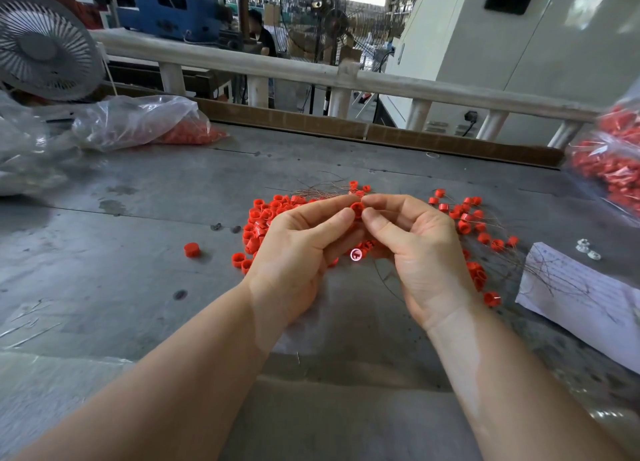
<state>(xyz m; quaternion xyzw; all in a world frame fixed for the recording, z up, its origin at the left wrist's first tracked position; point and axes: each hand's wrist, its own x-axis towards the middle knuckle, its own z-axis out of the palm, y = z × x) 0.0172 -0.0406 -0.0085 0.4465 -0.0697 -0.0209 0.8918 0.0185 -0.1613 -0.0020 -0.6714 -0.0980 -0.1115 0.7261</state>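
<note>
Red cap (356,208) mid-frame, held above cap pile (258,219) on bench (138,252). Left hand (298,249) pinches it, thumb to forefinger. Right hand (422,249) pinches its right edge, maybe with wire, too thin to tell. Looks like the wire-fitting step. Next prob needs a steady cap and fine aim.

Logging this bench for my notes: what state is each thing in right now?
red cap, held between both hands.
left hand, pinching the red cap.
right hand, pinching the red cap's other side.
loose caps, heaped on the table.
lone cap, lying apart from the heap.
left bag, slumped, part full.
fan, spinning or not: cannot tell.
</note>
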